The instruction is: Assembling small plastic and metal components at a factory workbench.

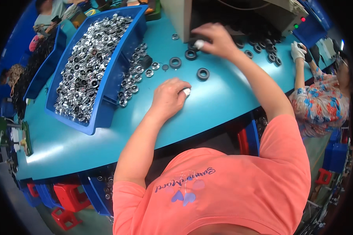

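My left hand (168,98) rests low over the table with its fingers curled and a white wrap on the thumb. Whatever lies under those fingers is hidden. Farther off to the right, my right hand (217,41) hovers near the black rings, its fingers stretched to the left and thumb apart, also with a white wrap. Beside it are a black ring (190,55) and another black ring (175,62). A third black ring (202,74) lies flat between my two hands. Small silver round parts (138,69) are scattered left of my left hand.
A blue bin (106,88) heaped with silver round parts stands at the left. At the back, a grey box-like machine (178,17) has a dark opening, with more black rings (271,58) beside it. At the right, a co-worker's white-gloved hand (298,51) rests at the table's edge.
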{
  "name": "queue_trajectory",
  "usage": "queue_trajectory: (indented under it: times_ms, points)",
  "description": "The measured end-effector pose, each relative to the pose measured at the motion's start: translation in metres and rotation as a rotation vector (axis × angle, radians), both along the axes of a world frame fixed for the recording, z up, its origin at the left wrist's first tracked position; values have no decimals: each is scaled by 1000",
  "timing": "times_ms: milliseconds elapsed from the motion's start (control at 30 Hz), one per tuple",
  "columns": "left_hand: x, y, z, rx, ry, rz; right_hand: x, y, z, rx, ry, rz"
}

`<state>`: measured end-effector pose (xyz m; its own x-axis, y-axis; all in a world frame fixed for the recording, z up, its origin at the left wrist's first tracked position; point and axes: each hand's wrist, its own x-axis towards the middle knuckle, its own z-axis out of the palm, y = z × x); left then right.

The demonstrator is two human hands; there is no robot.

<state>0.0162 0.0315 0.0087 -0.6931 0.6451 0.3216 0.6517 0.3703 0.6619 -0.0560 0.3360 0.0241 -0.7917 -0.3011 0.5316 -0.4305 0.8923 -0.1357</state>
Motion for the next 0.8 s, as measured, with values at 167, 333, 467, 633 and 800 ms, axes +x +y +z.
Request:
queue_trajectory:
  times_ms: [167,333,467,633,800]
  points:
    - [0,1,0,-4,10,4,27,-25,-17,147,-96,-74]
    - [1,1,2,1,1,1,41,-32,-5,192,-188,-167]
    - [3,1,4,-21,0,6,28,-38,-13,165,-173,-145]
    - [4,0,4,-33,-15,16,36,-20,-13,102,-177,-59]
    - [4,3,4,-20,19,5,31,18,-9,102,-200,-136]
